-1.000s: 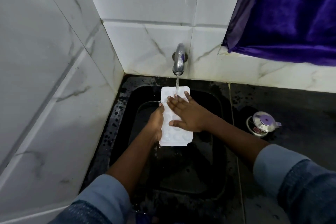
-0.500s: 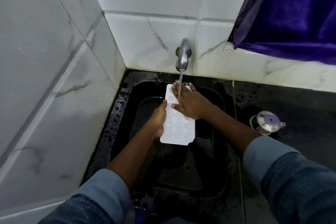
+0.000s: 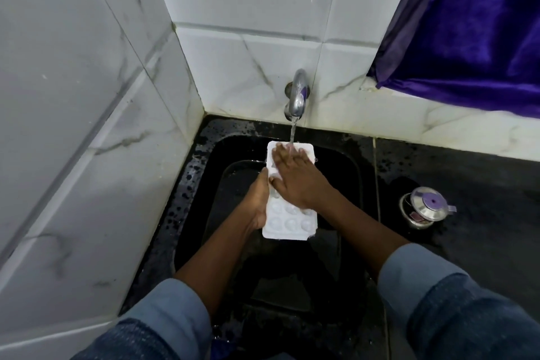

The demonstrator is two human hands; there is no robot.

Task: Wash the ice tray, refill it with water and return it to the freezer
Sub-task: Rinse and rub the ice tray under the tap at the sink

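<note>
A white ice tray with round cups is held over the black sink, under the running metal tap. My left hand grips the tray's left edge. My right hand lies flat on the tray's upper half with fingers spread, and the water stream falls on its fingers. The cups under that hand are hidden.
White marble-look tiles form the wall at left and behind the tap. A small steel lidded pot with a purple knob stands on the wet black counter to the right. A purple curtain hangs at the upper right.
My right hand has slid up the tray toward the tap and then spread flat over its upper half. The left hand keeps its hold on the left edge.
</note>
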